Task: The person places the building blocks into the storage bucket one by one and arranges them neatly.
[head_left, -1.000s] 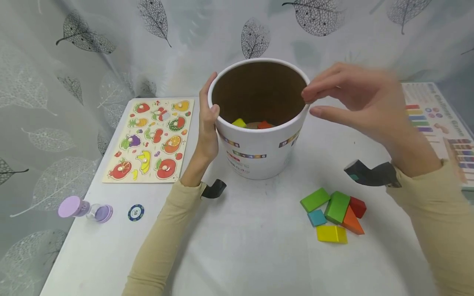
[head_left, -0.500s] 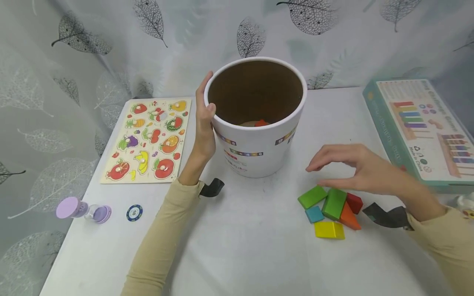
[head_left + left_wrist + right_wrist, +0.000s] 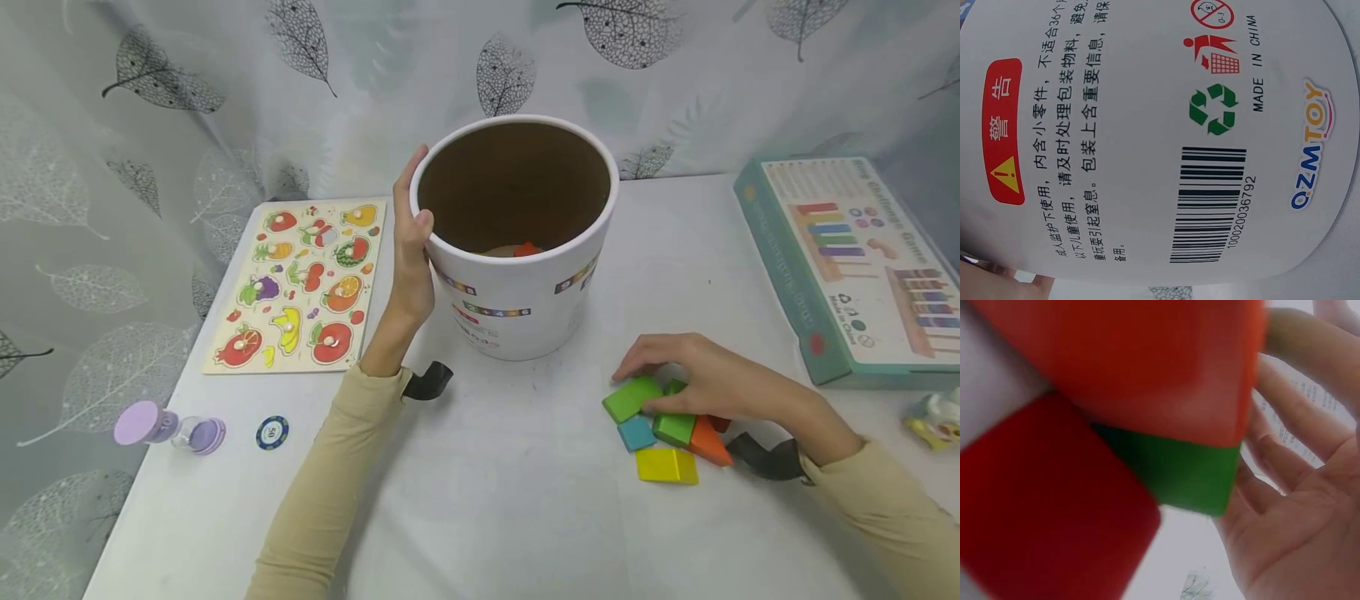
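My left hand (image 3: 414,262) holds the rim of a big white bucket (image 3: 517,312), thumb at the near edge and fingers along the outside. In the left wrist view, the printed bucket wall (image 3: 1135,144) fills most of the picture. Inside the bucket a red piece (image 3: 527,249) shows at the bottom. Low over a cluster of toy blocks, my right hand (image 3: 708,379) has its fingers and thumb curled round a green block (image 3: 630,402); contact on the far side is hidden. Around it are a second green block (image 3: 673,429), a blue block (image 3: 637,434), an orange block (image 3: 708,442) and a yellow block (image 3: 667,466). A red block (image 3: 1060,506) shows in the right wrist view.
A wooden fruit puzzle board (image 3: 296,287) lies at the left. Nearer are a lilac hourglass-like item (image 3: 168,425) and a poker chip (image 3: 272,432). A boxed game (image 3: 855,267) is at the right, with a small figurine (image 3: 933,421) before it. A leaf-print curtain (image 3: 420,67) hangs behind.
My right hand has come away from the bucket's rim and down to the blocks, its fingers now around a green one. My left hand has stayed on the bucket.
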The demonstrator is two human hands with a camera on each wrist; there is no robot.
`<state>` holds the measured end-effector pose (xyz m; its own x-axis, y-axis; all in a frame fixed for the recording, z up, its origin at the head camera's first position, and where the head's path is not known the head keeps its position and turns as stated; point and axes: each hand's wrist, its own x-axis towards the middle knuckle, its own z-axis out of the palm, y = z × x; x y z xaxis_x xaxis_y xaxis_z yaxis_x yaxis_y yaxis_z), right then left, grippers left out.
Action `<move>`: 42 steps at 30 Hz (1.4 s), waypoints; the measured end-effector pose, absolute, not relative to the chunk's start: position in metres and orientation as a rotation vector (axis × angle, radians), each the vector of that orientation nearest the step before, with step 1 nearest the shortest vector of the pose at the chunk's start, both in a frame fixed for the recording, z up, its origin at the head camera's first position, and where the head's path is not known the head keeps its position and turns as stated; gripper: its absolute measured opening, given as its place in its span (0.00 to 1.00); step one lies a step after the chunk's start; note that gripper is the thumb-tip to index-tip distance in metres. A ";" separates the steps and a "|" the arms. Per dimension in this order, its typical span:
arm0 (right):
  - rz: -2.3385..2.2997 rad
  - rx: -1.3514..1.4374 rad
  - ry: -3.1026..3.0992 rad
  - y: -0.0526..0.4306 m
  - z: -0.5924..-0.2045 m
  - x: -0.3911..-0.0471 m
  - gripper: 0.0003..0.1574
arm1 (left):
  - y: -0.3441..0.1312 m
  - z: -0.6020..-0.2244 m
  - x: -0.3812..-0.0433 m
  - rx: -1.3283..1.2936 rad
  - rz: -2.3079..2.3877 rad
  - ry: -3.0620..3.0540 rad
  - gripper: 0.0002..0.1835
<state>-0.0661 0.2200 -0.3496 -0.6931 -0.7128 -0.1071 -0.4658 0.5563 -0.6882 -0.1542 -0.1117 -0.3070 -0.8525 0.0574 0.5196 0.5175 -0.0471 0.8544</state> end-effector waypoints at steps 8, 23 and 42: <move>-0.712 -0.830 2.609 0.218 -0.343 -0.071 0.19 | -0.112 -0.306 -0.153 -0.618 -1.979 -1.895 0.54; -0.789 -0.480 2.923 0.259 -0.354 -0.090 0.27 | -0.113 -0.306 -0.154 -0.615 -1.970 -1.894 0.54; -1.112 -0.566 3.119 0.262 -0.292 -0.106 0.30 | -0.114 -0.308 -0.155 -0.608 -1.994 -1.903 0.55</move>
